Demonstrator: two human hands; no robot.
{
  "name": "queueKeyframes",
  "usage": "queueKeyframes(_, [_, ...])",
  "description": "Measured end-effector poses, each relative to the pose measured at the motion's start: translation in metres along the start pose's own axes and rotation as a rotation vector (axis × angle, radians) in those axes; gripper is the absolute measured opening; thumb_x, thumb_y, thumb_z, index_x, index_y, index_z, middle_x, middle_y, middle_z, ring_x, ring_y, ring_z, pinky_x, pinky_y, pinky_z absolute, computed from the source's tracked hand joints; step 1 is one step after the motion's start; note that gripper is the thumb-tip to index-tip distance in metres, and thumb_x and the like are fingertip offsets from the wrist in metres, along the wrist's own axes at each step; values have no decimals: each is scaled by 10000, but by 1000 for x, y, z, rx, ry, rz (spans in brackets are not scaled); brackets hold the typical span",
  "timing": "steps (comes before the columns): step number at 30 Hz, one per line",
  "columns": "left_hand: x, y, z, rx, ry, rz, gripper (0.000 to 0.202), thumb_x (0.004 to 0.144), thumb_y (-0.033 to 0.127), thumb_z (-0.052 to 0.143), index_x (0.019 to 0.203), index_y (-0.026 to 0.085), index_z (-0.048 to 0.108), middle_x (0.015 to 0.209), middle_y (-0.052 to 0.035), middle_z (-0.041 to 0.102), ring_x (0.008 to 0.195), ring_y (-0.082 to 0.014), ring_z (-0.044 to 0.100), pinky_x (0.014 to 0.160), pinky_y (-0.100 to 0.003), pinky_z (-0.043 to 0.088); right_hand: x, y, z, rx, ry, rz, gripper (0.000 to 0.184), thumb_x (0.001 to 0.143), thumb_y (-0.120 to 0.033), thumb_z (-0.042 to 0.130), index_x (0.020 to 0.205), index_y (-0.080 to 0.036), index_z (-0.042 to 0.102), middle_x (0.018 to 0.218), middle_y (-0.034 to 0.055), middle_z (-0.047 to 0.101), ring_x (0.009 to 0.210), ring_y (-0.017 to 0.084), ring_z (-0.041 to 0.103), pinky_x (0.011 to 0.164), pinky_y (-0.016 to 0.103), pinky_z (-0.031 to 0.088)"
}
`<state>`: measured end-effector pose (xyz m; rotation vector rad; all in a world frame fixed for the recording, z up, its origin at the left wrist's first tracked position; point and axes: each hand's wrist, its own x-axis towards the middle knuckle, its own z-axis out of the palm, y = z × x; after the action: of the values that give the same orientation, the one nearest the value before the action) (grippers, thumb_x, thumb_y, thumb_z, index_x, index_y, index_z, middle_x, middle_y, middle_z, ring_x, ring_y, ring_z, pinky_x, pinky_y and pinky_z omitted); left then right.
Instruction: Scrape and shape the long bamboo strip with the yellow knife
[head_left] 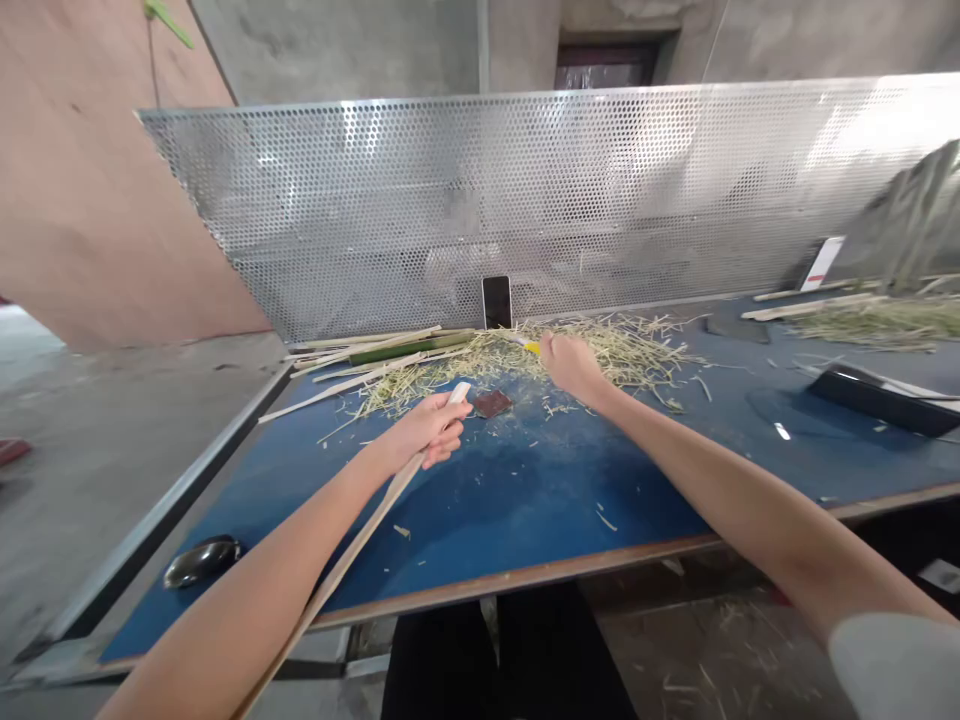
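My left hand [429,432] is closed round a long pale bamboo strip [365,535], whose end pokes out past the fingers and whose length runs back along my forearm. Farther out, my right hand [574,365] grips a yellow-handled knife [530,347] over a heap of thin shavings [630,350]; its blade points left and is partly blurred. The knife and the strip are apart. Between the hands, a small reddish-brown piece [493,403] lies on the blue tabletop [525,510].
Bamboo strips and a green bamboo piece [409,347] lie at the back left. A phone [496,302] leans on the perforated metal screen [450,200]. A shiny black object [202,562] sits near the left edge, a dark box-like object [881,398] at the right.
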<state>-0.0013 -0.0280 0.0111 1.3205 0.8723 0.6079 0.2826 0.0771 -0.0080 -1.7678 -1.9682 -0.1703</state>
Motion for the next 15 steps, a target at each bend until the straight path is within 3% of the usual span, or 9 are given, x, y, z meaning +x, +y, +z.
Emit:
queueKeyframes(4, [9,-5,-15,-70,-2,-81,319,925,384,594,730,266,371,373,98,341,251,-98,251,243,-190,271,-19,-32,2,-24,-33,-228,697,1129,-330,147,878,-102,756,715,143,697,667,221,618,654,335,341])
queueKeyframes(8, [16,-12,-23,-169,-55,-122,310,823,314,598,667,275,333,365,85,324,243,-116,233,217,-215,275,-38,-52,4,-106,-135,-416,617,1104,-262,162,1138,-63,745,767,142,717,667,220,608,623,339,288])
queueKeyframes(11, [19,-13,-25,-238,-63,-114,314,815,287,605,657,270,335,359,90,312,237,-117,213,213,-212,273,-46,-58,3,-139,-174,-476,563,1085,-232,195,1292,-53,687,811,145,731,685,222,616,615,336,263])
queueKeyframes(15, [19,-12,-25,-244,-64,-112,371,874,301,591,606,269,337,353,78,297,231,-115,221,212,-219,268,-50,-62,3,-155,-176,-455,593,1087,-226,162,1268,-40,695,773,141,723,675,224,616,600,346,238])
